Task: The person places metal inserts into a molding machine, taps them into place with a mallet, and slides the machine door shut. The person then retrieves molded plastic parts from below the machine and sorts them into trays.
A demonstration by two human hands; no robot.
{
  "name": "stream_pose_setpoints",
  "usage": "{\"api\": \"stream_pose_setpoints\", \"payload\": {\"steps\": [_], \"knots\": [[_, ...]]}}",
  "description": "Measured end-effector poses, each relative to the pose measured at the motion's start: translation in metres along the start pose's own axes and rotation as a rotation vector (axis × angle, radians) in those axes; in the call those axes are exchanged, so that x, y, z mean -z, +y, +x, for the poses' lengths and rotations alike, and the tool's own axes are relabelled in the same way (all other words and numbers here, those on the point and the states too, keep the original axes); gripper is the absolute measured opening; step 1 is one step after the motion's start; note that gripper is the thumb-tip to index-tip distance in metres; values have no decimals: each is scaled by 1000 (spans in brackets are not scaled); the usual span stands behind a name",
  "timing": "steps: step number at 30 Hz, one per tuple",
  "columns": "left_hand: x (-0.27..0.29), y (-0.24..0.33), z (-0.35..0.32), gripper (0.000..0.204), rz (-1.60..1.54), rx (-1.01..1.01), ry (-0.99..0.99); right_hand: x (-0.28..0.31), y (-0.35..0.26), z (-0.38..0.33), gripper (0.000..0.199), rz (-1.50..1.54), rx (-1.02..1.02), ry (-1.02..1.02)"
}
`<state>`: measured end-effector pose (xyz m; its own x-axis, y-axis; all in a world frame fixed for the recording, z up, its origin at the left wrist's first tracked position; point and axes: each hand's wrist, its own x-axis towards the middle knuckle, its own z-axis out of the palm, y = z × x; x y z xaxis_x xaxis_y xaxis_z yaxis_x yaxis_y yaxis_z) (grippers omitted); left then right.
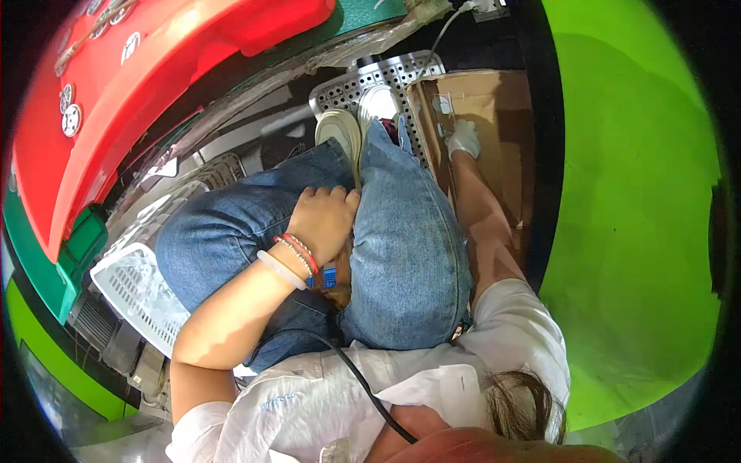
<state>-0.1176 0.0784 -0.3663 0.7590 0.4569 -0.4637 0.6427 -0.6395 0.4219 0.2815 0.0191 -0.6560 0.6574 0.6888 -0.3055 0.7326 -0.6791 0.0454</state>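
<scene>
My right hand (465,140), in a white glove, reaches into an open cardboard box (505,123) beside my right leg. Its fingers are closed at the edge of a small clear plastic piece (443,105) near the box's left wall; the fingertips are too small to see well. My left hand (326,218) is bare and rests between my jeans-covered knees (405,255), fingers curled down and pressed together. What lies under those fingers, if anything, is hidden. A red cord, a beaded bracelet and a pale bangle circle the left wrist.
A red table (185,73) with several round silver-and-black parts (72,120) stands at upper left. White plastic baskets (143,293) sit left of my legs. Under my shoes (340,131) is a perforated grey footrest (417,73). A bright green panel (633,216) fills the right side.
</scene>
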Motion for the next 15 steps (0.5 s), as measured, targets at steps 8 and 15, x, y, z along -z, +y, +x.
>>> {"api": "stream_pose_setpoints", "payload": {"steps": [8,15], "knots": [[-2,-10,-2,19,-25,8,-43,52,16,-94,26,181,-227,158],[-26,-41,6,25,-185,-155,-9,146,69,-305,30,311,-37,18]]}}
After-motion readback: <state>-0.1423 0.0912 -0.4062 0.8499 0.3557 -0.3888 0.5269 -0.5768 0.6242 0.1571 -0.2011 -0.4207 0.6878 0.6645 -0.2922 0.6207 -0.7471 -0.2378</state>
